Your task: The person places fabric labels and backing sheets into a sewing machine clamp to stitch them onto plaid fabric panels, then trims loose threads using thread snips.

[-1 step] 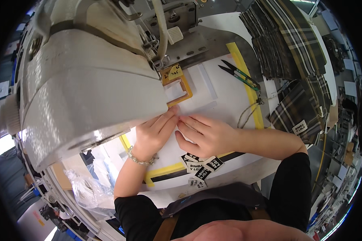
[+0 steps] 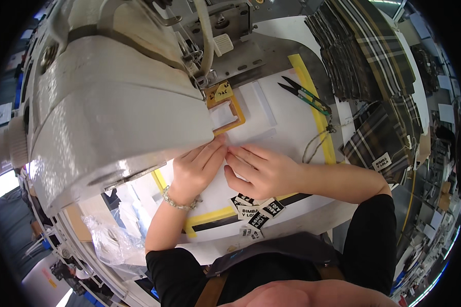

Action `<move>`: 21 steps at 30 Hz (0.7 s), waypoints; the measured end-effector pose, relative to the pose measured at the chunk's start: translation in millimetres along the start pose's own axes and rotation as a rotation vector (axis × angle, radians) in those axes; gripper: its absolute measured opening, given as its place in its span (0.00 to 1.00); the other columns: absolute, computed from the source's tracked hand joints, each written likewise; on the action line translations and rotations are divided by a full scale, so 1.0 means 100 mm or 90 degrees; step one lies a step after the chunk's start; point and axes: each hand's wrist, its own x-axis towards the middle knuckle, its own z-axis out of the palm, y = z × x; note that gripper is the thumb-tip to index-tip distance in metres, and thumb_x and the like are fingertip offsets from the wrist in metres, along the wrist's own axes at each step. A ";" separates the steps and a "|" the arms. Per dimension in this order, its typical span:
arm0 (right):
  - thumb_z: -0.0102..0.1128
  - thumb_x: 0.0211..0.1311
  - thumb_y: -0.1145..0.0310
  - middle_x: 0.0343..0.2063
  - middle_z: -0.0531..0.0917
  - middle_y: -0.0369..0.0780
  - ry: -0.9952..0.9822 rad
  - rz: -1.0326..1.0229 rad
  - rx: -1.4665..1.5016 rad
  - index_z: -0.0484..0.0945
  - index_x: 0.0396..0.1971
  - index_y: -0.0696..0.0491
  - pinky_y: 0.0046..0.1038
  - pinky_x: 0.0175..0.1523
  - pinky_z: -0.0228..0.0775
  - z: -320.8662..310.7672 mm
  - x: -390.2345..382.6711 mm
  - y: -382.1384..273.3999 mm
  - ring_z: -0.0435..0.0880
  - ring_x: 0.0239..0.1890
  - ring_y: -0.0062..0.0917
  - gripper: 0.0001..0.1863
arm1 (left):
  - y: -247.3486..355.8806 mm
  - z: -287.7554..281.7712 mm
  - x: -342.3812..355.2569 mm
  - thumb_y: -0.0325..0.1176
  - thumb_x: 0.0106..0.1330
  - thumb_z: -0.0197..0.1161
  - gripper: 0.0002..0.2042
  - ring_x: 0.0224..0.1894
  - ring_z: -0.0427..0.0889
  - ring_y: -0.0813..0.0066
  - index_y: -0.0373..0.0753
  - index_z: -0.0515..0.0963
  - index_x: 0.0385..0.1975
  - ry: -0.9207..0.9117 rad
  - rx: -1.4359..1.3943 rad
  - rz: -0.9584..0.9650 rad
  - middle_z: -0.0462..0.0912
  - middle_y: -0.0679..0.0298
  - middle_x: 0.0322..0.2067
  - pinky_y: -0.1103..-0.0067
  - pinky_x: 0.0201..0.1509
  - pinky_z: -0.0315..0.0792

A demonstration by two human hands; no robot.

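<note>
My left hand (image 2: 200,166), with a beaded bracelet (image 2: 180,200) at the wrist, lies beside the sewing machine's white head with its fingers stretched out and close together. Its fingertips reach the lower corner of an orange-yellow frame (image 2: 236,113) under the needle area. From the right, my right hand (image 2: 258,171) rests low over the white sheet (image 2: 292,138), fingers stretched toward the left fingertips, thumb apart. The two hands' fingertips nearly meet. Anything small beneath them is hidden. Several black and white labels (image 2: 248,212) lie just below my right hand.
The large white sewing machine (image 2: 112,107) covers the left side. Green-handled thread snips (image 2: 312,100) on a cord lie by yellow tape (image 2: 307,82). Plaid fabric pieces (image 2: 361,51) are stacked at the far right, with another plaid piece (image 2: 374,135) nearer. A clear plastic bag (image 2: 112,240) sits lower left.
</note>
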 end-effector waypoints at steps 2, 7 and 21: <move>0.60 0.49 0.68 0.35 0.83 0.44 -0.017 0.019 -0.018 0.77 0.29 0.53 0.30 0.49 0.77 -0.01 0.00 0.00 0.84 0.39 0.32 0.07 | 0.01 0.00 0.01 0.24 0.49 0.63 0.07 0.38 0.87 0.67 0.34 0.81 0.29 -0.010 0.033 -0.006 0.86 0.59 0.38 0.75 0.41 0.81; 0.59 0.49 0.68 0.40 0.83 0.46 -0.019 0.082 -0.064 0.77 0.30 0.53 0.32 0.52 0.77 -0.01 0.03 0.03 0.85 0.43 0.34 0.08 | 0.04 -0.02 0.01 0.27 0.51 0.63 0.07 0.39 0.86 0.71 0.36 0.81 0.30 -0.023 0.146 0.031 0.86 0.61 0.39 0.77 0.42 0.80; 0.61 0.47 0.68 0.44 0.82 0.45 -0.074 0.078 -0.015 0.78 0.34 0.55 0.33 0.56 0.71 0.08 -0.01 0.09 0.81 0.50 0.32 0.12 | 0.08 0.00 -0.05 0.28 0.51 0.63 0.11 0.40 0.86 0.69 0.36 0.80 0.35 -0.030 0.197 0.015 0.84 0.59 0.39 0.76 0.43 0.80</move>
